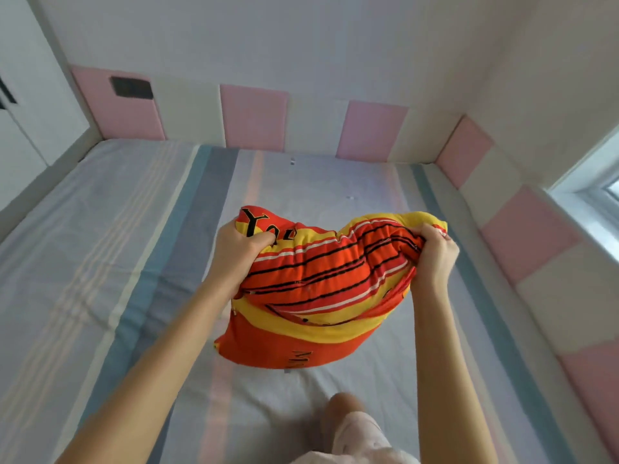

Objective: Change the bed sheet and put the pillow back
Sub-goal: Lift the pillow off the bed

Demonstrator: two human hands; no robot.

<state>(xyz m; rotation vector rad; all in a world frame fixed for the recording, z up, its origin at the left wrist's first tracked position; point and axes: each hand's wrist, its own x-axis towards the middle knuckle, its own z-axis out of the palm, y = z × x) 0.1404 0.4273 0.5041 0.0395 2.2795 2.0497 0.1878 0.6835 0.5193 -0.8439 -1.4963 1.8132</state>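
Head view: both hands hold the orange, red and yellow striped pillow (315, 289) up over the middle of the bed. The left hand (234, 252) grips its left end, the right hand (435, 252) bunches its right end. The striped bed sheet (117, 246) lies spread flat beneath.

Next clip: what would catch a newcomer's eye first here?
The bright orange, red and yellow striped pillow stands out at centre, held over the bed, with the left grip and right grip clutching its upper corners. Beneath it spreads a pale striped bed sheet, with pink and white wall panels along its far and right edges.
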